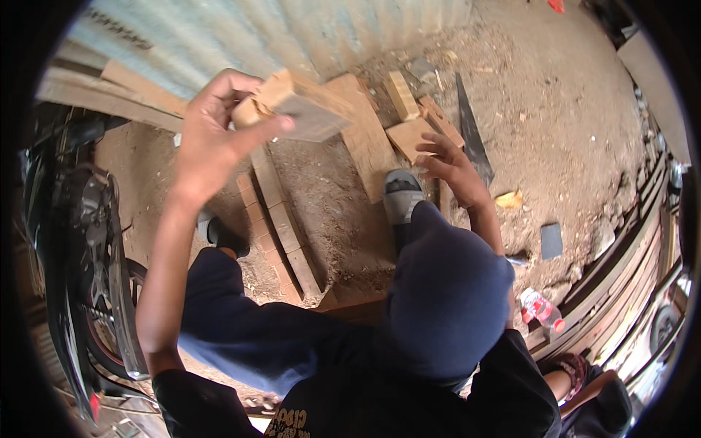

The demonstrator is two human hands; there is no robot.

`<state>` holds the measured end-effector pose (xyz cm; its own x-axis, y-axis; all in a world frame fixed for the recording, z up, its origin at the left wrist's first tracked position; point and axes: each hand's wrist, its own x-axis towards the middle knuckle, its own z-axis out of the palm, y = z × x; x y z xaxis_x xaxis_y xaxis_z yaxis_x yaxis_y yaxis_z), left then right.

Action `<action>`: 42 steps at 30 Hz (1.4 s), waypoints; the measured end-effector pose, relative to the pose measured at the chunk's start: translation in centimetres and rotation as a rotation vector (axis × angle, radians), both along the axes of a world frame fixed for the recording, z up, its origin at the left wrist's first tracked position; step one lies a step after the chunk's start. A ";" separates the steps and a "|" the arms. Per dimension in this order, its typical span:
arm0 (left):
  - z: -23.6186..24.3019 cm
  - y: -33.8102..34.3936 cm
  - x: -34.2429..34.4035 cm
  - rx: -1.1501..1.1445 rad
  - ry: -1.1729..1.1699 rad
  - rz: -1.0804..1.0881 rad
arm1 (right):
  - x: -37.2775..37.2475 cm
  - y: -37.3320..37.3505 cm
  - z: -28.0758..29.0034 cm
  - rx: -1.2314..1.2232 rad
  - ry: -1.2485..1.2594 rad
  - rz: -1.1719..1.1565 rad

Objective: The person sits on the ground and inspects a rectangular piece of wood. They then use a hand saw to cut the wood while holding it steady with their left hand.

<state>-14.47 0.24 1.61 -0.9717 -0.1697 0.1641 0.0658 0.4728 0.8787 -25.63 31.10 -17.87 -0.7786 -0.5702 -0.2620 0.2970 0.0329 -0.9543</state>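
Holding a wooden block [310,111] in the air, the left hand [208,135] has its thumb laid along the near side and its other fingers bent behind, so the fingers are clamped on the wood. The end of the block inside the grip looks rough, perhaps cracked, but some blur makes this uncertain. The right hand [451,166] holds nothing visible; its fingers are spread apart close to some small wood pieces [407,136], and I cannot tell whether it touches them.

In my judgement, the block could slip or turn, because only one hand grips it, near one end, and the rest of it stands out without support. If it drops, it could hit the grey sandal [403,197] on the ground beside the wide board [364,142], and the toes there have little protection. A splinter could enter the left thumb, since the hand is bare. The right hand could also be scratched by the dark pointed strip [473,128], which lies just beyond the small pieces.
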 end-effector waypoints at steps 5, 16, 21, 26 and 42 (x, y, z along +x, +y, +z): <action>3.5 3.2 5.8 0.040 0.262 -0.079 | 4.0 -6.2 12.8 -0.212 0.436 0.222; 5.2 3.6 16.2 -0.392 0.765 0.173 | 9.9 -7.8 24.5 -0.100 1.707 -0.076; 7.4 3.9 18.4 -0.631 0.924 0.151 | 11.7 -6.9 27.4 -0.198 1.832 -0.139; 9.1 4.8 20.2 -0.781 0.919 0.066 | 12.9 -5.0 28.2 -0.262 1.877 -0.168; 13.4 9.6 18.5 -0.072 0.481 0.143 | 13.4 -4.4 24.2 -0.379 0.544 0.253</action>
<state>4.07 9.86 15.02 -0.7512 -0.2670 0.6036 0.3856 0.5647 0.7297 -12.25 26.75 6.36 -0.5742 -0.7257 0.3790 -0.1982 -0.3260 -0.9244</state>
